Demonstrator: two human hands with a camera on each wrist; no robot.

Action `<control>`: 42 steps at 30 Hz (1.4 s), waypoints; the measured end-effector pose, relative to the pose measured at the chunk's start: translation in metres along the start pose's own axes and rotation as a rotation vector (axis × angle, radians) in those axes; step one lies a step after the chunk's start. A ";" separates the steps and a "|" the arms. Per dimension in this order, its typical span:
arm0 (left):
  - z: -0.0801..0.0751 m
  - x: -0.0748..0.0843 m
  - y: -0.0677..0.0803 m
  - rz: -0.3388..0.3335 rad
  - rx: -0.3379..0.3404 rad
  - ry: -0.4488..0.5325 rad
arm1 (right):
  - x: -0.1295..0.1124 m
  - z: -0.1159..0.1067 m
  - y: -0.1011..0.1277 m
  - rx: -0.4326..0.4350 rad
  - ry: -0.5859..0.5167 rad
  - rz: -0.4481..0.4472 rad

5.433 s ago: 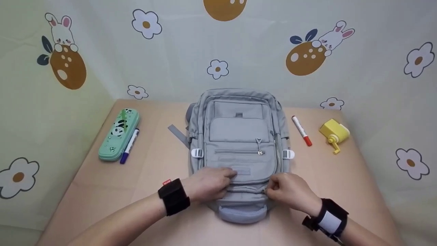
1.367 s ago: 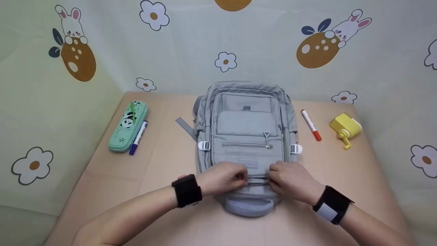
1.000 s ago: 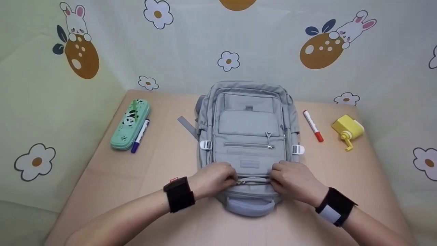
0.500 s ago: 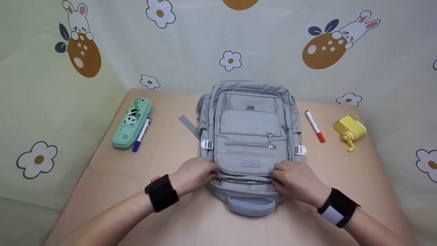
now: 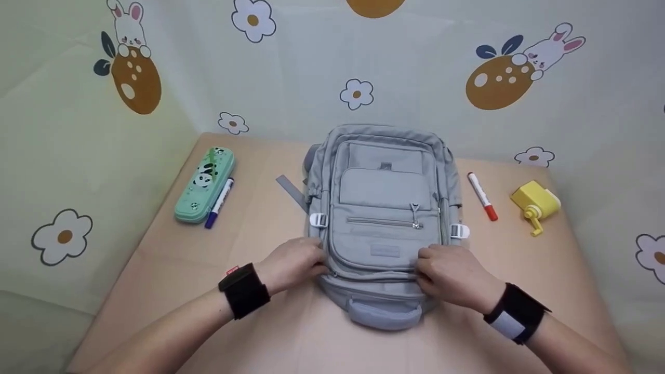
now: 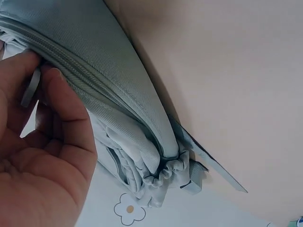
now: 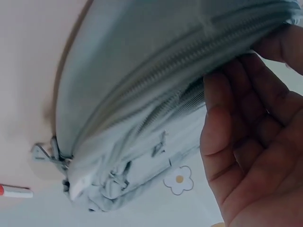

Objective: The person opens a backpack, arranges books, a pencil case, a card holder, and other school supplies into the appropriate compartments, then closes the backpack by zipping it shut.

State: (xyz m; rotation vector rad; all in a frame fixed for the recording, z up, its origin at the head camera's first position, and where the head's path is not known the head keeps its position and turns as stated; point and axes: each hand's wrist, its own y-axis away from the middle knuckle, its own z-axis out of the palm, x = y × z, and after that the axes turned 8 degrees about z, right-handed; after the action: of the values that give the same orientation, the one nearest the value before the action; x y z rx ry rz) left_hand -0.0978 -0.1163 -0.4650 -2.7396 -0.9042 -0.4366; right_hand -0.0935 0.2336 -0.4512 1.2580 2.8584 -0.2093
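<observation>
A grey backpack (image 5: 387, 187) lies front up on the table, its padded top handle (image 5: 384, 315) toward me. At its lower left side, my left hand (image 5: 293, 265) pinches a zipper pull (image 6: 31, 87) between thumb and finger, as the left wrist view shows. The zipper (image 5: 374, 276) runs across the bag between both hands. My right hand (image 5: 452, 270) grips the bag's fabric at the lower right edge with curled fingers. In the right wrist view, a dark gap with a toothed edge (image 7: 189, 99) shows beside the fingers; how far it reaches is hidden.
A green panda pencil case (image 5: 205, 184) lies at the left with a blue-capped marker (image 5: 220, 202) against it. To the right are a red-capped marker (image 5: 482, 196) and a yellow crank sharpener (image 5: 535, 200). A loose strap (image 5: 292, 192) sticks out left of the bag. Printed curtains surround the table.
My left hand has slid left with the zipper pull, from near the bag's middle to its left side. My right hand, earlier at the pull, now holds the right edge. The view has shifted slightly.
</observation>
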 end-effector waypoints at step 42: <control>-0.012 -0.027 -0.005 -0.099 0.171 -0.142 | -0.079 0.005 -0.063 0.098 0.042 -0.178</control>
State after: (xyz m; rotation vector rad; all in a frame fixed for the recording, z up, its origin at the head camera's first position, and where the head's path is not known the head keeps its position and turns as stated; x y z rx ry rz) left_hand -0.1238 -0.1308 -0.4631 -2.6040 -1.0637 -0.1734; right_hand -0.0865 0.1332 -0.4440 1.0316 3.0312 -0.3326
